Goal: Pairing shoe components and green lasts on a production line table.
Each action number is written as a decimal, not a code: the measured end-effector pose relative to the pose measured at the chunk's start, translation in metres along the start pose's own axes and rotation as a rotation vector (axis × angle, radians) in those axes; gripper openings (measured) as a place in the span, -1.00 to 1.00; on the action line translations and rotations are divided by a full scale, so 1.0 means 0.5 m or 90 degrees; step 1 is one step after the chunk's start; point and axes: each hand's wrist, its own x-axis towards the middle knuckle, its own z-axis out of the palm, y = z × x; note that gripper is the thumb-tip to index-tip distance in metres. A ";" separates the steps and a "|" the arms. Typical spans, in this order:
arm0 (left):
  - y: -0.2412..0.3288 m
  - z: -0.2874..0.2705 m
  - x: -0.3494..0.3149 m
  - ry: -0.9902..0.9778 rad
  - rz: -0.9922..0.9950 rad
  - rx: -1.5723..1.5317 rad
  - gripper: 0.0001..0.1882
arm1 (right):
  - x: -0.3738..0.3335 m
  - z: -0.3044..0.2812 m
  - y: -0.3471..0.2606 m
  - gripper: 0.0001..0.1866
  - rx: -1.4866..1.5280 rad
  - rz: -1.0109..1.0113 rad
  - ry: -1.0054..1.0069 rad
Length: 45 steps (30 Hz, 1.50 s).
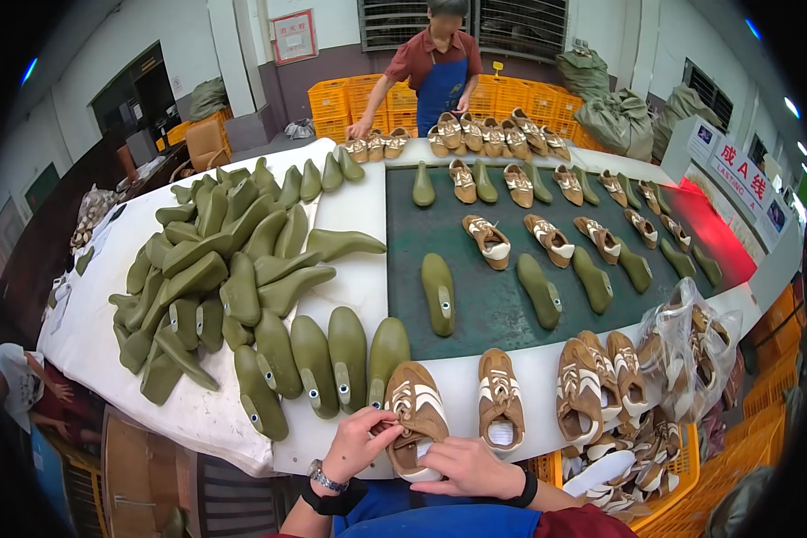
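Observation:
A brown sneaker [426, 397] with white stripes and laces sits before me at the table's near edge, toe pointing away. The fingers of my left hand [360, 446] pinch it at the left side of its lacing. My right hand [473, 466] grips the heel collar, its fingertips at the shoe's opening. Just right of it stands a matching sneaker [500, 394] with a pale insole showing. Left of the held sneaker, an olive-green shoe last [388, 354] lies in a short row of lasts.
A big heap of lasts [233, 233] covers the white table's left side. Sneakers and lasts line the green conveyor belt [421, 372]. A plastic bag [690, 345] of shoes stands at right, above a yellow crate [688, 462] of shoes. Across the table, a co-worker [432, 67] handles sneakers.

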 end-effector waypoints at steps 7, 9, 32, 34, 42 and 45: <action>-0.020 0.003 -0.003 -0.028 0.013 -0.003 -0.82 | 0.007 0.006 -0.004 -0.69 -0.011 0.010 -0.026; -0.015 -0.001 -0.010 -0.022 0.000 -0.001 -0.82 | 0.007 0.007 -0.009 -0.68 -0.020 0.006 -0.027; -0.008 -0.027 0.012 0.066 -0.191 -0.459 -0.83 | 0.020 -0.031 -0.006 -0.65 -0.009 0.012 0.067; -0.010 -0.027 0.007 0.055 -0.170 -0.436 -0.81 | 0.018 -0.031 -0.007 -0.66 -0.004 0.012 0.074; -0.027 -0.008 0.006 0.181 -0.120 -0.423 -0.78 | 0.018 -0.021 -0.009 -0.66 0.003 0.016 0.092; 0.021 -0.010 0.015 0.113 -0.031 -0.148 -0.46 | 0.017 -0.018 -0.002 -0.66 -0.004 0.025 0.091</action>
